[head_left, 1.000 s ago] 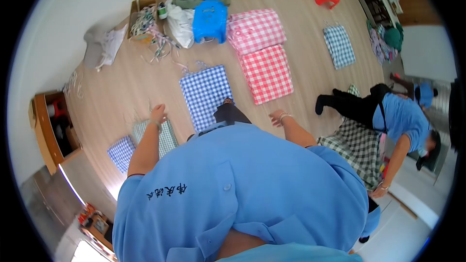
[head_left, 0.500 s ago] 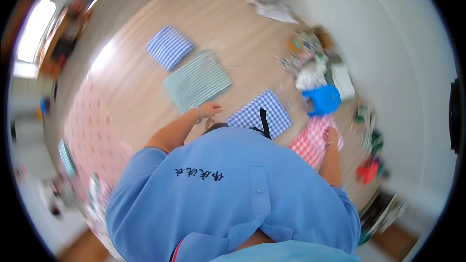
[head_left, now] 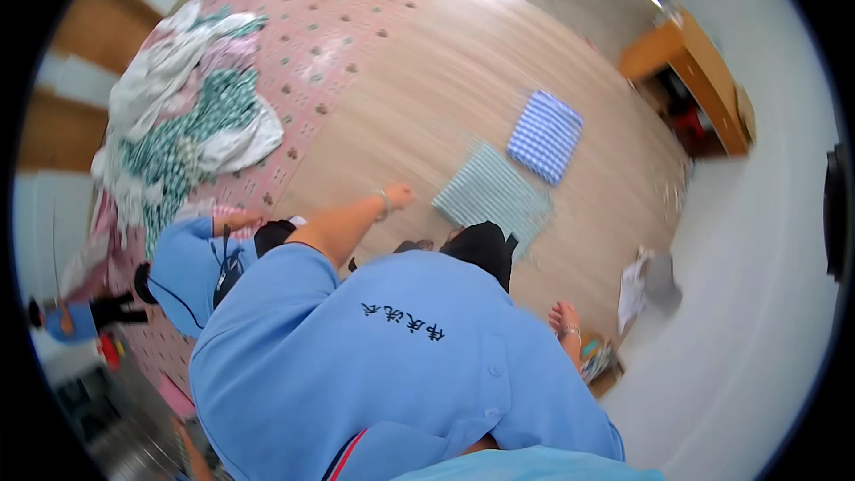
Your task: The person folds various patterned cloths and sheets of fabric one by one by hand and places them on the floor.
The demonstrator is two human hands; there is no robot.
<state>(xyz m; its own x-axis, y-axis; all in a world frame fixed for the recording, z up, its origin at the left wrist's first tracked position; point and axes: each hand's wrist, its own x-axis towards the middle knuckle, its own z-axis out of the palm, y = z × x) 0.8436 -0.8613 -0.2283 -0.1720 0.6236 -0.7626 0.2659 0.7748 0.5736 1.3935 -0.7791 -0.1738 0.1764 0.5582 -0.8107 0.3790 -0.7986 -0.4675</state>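
Observation:
My left hand is held out in front of me, fingers loosely apart, with nothing visible in it. Just past it, a green-and-white striped folded cloth lies flat on the wood-look floor. Beyond that is a blue-and-white checked folded cloth. My right hand hangs low at my right side, empty with fingers apart, close to a small box of odds and ends.
A heap of white and green checked cloths covers part of the pink patterned flooring. A co-worker in blue is close on my left; another person is farther back. A wooden cabinet stands at the far right.
My body and view have turned left, so the cloths now appear farther right. My right hand has come away from the pink checked cloth. The cloth heap and co-workers have come into view.

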